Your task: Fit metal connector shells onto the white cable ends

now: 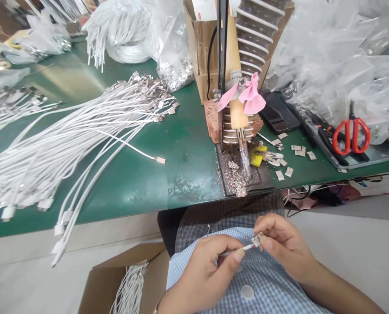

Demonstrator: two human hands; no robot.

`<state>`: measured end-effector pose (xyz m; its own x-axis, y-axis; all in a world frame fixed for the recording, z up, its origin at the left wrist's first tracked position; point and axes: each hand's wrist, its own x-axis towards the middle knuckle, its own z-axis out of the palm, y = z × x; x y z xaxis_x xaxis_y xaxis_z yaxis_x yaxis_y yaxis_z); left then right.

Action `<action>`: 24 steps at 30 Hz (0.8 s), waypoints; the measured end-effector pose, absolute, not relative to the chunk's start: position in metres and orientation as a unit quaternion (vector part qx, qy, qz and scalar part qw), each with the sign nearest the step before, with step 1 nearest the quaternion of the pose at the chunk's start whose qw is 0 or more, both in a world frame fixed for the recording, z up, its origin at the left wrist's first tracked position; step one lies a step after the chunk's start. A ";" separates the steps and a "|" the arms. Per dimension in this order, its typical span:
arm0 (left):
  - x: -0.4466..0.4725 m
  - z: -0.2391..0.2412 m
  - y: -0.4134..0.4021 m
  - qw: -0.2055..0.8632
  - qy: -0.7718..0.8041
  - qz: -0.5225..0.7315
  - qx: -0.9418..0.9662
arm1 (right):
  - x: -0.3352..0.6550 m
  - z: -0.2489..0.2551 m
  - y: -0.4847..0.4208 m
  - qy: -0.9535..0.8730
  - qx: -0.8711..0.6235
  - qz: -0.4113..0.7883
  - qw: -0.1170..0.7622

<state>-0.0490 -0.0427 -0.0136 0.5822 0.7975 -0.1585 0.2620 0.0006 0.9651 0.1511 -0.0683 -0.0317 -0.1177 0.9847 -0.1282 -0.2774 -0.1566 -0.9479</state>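
Note:
Over my lap, my left hand (210, 270) pinches a white cable (247, 247) close to its end, where thin coloured wires show. My right hand (284, 246) grips a small metal USB connector (257, 239) between thumb and fingers, at the tip of that cable. Whether the wires are fixed to the connector I cannot tell. Beyond my hands, a soldering iron (240, 109) with a wooden handle and a pink cloth tie points down in its stand. Several loose metal connector shells (289, 172) lie right of it on the green table (142, 183).
A large bundle of white cables (66, 144) covers the table's left, some ends hanging over the edge. Red-handled scissors (351, 135) lie in a tray at right, near a black phone (277, 111). Below left stands a cardboard box (106, 279) with white cables. Plastic bags (338, 39) fill the back right.

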 end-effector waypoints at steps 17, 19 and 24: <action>-0.048 -0.012 -0.041 0.577 0.399 0.243 0.670 | 0.151 -0.037 -0.070 -0.407 -0.419 0.633 0.508; -0.048 -0.012 -0.041 0.577 0.397 0.243 0.671 | 0.153 -0.035 -0.067 -0.399 -0.420 0.630 0.518; -0.052 -0.015 -0.042 0.594 0.404 0.261 0.645 | 0.169 -0.011 -0.073 -0.388 -0.411 0.606 0.560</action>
<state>-0.0522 -0.0418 -0.0147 0.5366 0.8315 -0.1439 0.2113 0.0327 0.9769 0.1685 -0.0726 -0.0111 -0.0361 0.9973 -0.0635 -0.3590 -0.0722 -0.9305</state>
